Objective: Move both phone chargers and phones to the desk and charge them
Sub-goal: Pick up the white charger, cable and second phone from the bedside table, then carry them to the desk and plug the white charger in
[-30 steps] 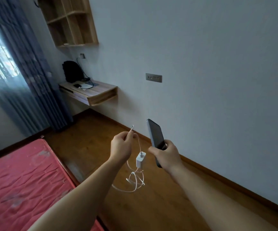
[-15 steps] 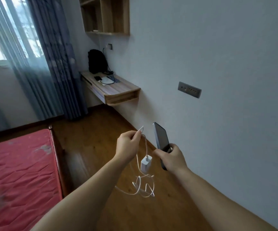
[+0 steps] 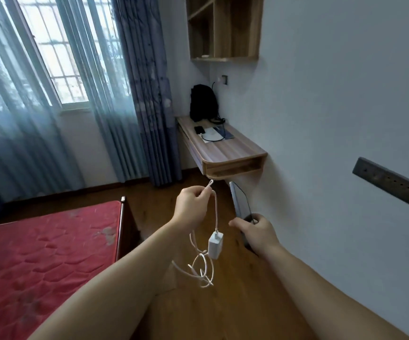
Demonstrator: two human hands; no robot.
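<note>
Wall desk (image 3: pixel 230 153) straight ahead, well apart from both hands. Left hand (image 3: pixel 191 207) pinches charger cable (image 3: pixel 216 212); right hand (image 3: pixel 259 231) grips phone (image 3: pixel 239 204), nearer desk.

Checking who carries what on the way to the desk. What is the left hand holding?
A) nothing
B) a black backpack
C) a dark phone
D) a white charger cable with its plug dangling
D: the left hand pinches the white cable, with the charger plug hanging below; the right hand holds the phone.
</note>
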